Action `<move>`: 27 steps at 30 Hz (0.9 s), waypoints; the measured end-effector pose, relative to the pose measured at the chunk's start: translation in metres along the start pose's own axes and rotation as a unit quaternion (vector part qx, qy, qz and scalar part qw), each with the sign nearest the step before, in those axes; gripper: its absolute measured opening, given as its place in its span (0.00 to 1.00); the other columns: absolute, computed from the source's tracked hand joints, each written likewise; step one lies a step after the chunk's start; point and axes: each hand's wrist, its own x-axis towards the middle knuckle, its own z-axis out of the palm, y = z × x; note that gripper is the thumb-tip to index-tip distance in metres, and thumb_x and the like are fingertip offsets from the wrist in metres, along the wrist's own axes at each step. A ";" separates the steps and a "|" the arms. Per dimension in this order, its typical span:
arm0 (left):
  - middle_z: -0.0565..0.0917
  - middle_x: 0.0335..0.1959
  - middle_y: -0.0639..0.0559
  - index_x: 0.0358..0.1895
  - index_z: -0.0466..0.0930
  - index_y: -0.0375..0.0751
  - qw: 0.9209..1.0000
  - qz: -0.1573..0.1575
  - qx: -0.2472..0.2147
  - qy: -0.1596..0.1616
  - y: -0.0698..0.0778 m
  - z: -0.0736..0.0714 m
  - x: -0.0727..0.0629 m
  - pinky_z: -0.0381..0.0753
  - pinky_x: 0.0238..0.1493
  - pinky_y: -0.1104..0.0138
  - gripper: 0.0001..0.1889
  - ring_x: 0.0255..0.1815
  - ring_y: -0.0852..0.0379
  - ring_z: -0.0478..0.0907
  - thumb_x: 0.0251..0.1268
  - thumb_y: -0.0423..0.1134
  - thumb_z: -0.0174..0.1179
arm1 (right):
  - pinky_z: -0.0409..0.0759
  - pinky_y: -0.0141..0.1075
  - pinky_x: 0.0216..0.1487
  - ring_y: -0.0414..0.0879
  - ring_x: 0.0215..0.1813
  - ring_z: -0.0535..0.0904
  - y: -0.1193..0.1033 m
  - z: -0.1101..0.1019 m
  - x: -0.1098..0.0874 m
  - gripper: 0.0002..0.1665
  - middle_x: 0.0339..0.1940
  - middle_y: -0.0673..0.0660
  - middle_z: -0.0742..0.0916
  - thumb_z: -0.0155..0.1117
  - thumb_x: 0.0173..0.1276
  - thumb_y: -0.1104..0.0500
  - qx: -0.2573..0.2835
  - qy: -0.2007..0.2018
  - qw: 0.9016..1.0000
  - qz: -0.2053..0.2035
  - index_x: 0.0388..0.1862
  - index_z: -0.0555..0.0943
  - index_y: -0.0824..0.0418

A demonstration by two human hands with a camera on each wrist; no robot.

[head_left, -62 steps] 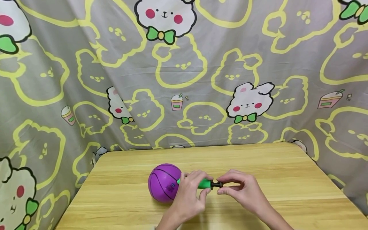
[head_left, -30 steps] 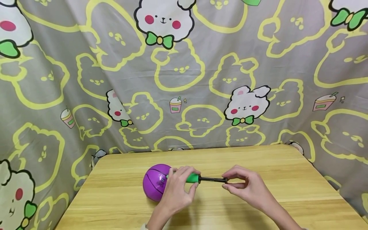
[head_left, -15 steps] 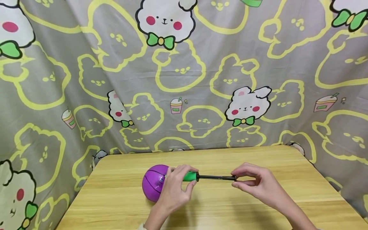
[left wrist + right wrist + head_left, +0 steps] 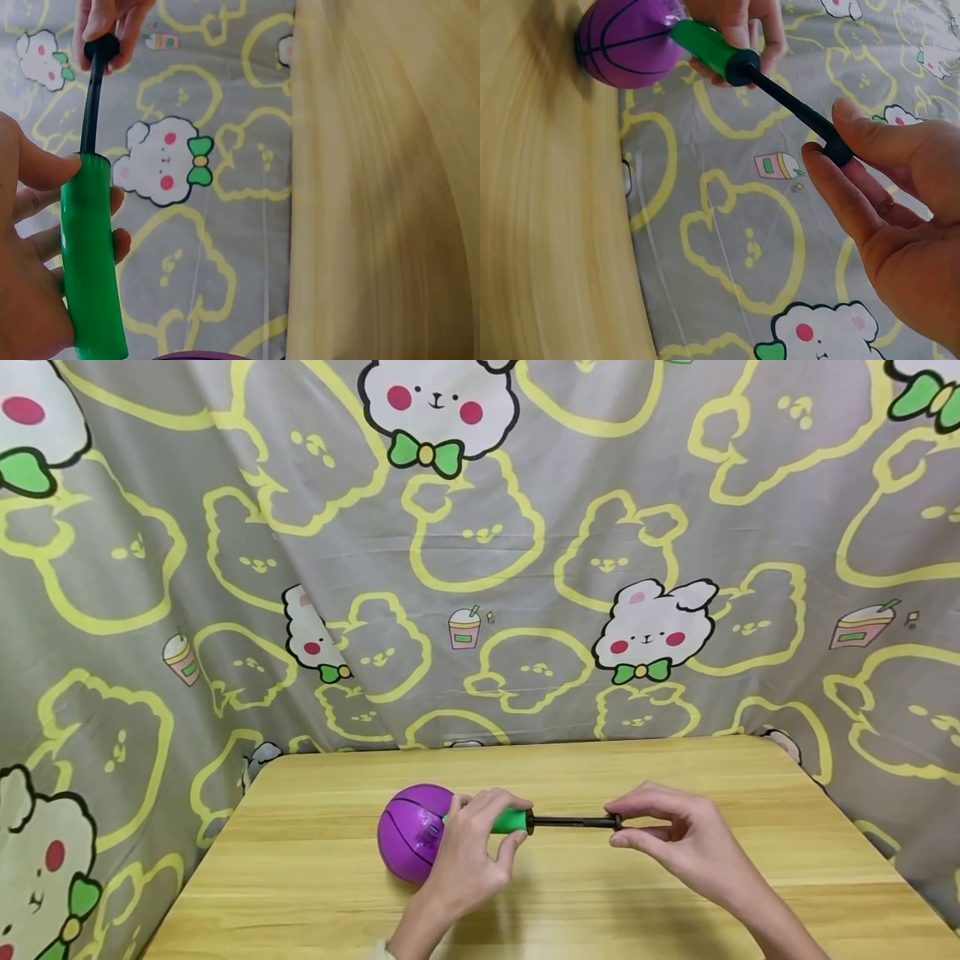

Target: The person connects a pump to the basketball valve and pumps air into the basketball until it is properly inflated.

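A small purple basketball (image 4: 408, 839) with black lines sits on the table, left of the middle in the head view. My left hand (image 4: 474, 852) grips the green barrel of a hand pump (image 4: 512, 821), whose tip end meets the ball's right side; whether a needle is inside the ball is hidden. Out of the barrel runs a long black rod. Its black end knob (image 4: 838, 151) is pinched between the thumb and fingers of my right hand (image 4: 678, 827). In the left wrist view the green barrel (image 4: 91, 255) lies along the left fingers.
The wooden table (image 4: 300, 893) reaches back to a grey curtain (image 4: 517, 610) printed with yellow outlines and white rabbits. Curtain also hangs along the left and right sides. The table's far edge runs just behind the ball.
My right hand has moved right, drawing the black rod far out of the barrel, from nearly pushed in to long. Over the last half second the rod stays extended. The left hand keeps its grip.
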 end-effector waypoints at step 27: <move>0.85 0.46 0.64 0.48 0.82 0.51 0.999 0.011 -0.011 -0.034 0.020 0.018 -0.007 0.66 0.51 0.56 0.18 0.49 0.67 0.81 0.54 0.32 0.71 | 0.86 0.41 0.36 0.46 0.44 0.88 0.014 0.051 -0.004 0.17 0.41 0.54 0.88 0.76 0.59 0.69 0.004 0.014 0.999 -0.041 0.47 0.88 0.56</move>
